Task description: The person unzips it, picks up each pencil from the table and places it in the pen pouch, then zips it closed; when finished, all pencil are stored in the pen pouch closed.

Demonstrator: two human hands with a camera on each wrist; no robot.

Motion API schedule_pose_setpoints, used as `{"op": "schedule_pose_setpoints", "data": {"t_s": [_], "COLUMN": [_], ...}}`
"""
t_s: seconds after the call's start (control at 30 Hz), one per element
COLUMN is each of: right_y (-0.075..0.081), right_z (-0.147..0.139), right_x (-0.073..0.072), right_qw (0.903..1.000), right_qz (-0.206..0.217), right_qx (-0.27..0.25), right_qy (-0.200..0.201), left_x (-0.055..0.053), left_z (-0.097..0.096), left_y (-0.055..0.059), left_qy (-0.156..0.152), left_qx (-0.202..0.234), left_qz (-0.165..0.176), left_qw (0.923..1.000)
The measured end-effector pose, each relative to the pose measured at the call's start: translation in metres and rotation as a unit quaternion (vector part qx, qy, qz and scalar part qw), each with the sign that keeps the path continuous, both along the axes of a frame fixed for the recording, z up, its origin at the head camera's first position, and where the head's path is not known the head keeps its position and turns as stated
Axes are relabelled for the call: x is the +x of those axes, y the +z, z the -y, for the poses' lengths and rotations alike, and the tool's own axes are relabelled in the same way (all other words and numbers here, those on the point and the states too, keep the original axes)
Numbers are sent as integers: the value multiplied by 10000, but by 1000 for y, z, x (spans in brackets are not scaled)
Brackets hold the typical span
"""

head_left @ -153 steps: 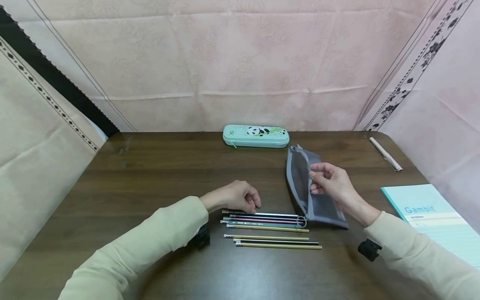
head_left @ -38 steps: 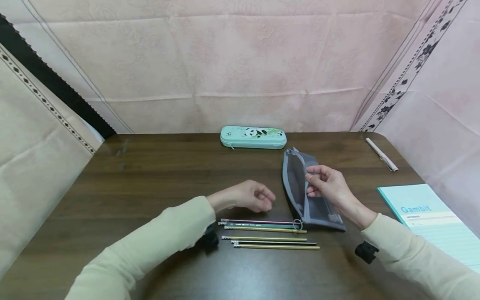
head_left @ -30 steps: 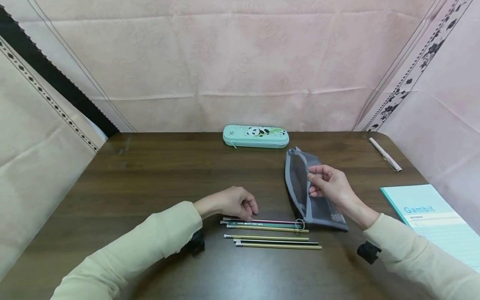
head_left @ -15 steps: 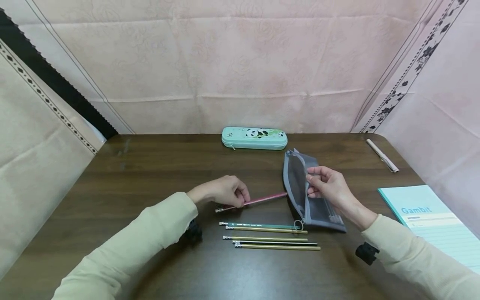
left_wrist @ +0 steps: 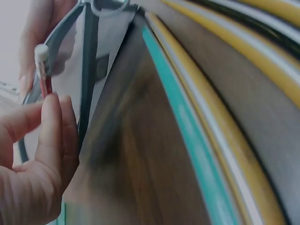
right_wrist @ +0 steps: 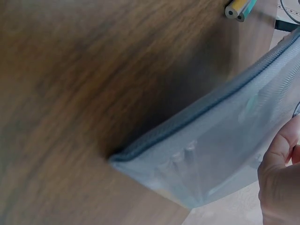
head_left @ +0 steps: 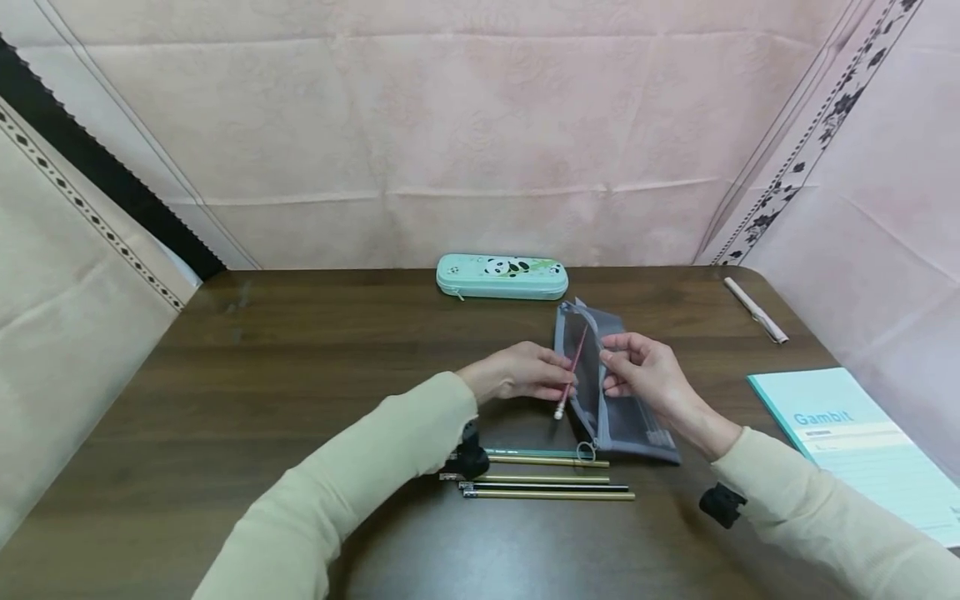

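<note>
Between the fingers of my left hand [head_left: 525,372] is a red pencil [head_left: 573,367], held at the mouth of a grey mesh pencil pouch [head_left: 637,425]. It leans into the opening, and its white eraser [left_wrist: 42,52] sticks out towards me in the left wrist view. My right hand [head_left: 645,367] pinches the pouch's zipped edge, keeping the mouth wide. Through the mesh, the right wrist view shows faint pencil ends [right_wrist: 180,161] inside. Left of the pouch lie a teal pencil [head_left: 517,452], gold pencils [head_left: 551,494] and a black pencil [head_left: 555,487], partly behind my left wrist.
A mint pencil case [head_left: 502,277] with a panda stands at the table's back edge. To the right lie a white pen [head_left: 756,311] and a Gambit notepad [head_left: 832,433]. Pale patterned cloth [head_left: 480,133] hangs around the brown wooden table [head_left: 315,333].
Several dark pencils have left the row. My left hand has picked up the red pencil, carried it right and turned its far end into the pouch. My right hand stays on the pouch.
</note>
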State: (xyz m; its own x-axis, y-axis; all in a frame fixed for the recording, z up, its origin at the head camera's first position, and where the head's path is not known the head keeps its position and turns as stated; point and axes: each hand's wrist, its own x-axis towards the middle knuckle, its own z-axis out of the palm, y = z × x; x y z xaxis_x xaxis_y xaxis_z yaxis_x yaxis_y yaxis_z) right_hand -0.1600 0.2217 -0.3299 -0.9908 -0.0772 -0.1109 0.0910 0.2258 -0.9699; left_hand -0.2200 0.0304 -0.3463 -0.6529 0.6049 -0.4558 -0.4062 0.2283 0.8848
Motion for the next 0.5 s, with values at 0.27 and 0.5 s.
{"op": "schedule_pose_setpoints", "data": {"t_s": [0.27,0.5], "right_y": [2,2], "right_z": [-1,-2], "right_x": [1,1], "right_qw": [10000,9999], "right_qz": [46,38], "right_qx": [35,124], "right_qy": [48,-3], "left_x": [7,14], "left_z": [-32,-18], "left_y": [-1,-1], "left_qy": [566,427], "left_qx": [226,271], "left_qz": [-19,-337], "left_qw": [9981,9982]}}
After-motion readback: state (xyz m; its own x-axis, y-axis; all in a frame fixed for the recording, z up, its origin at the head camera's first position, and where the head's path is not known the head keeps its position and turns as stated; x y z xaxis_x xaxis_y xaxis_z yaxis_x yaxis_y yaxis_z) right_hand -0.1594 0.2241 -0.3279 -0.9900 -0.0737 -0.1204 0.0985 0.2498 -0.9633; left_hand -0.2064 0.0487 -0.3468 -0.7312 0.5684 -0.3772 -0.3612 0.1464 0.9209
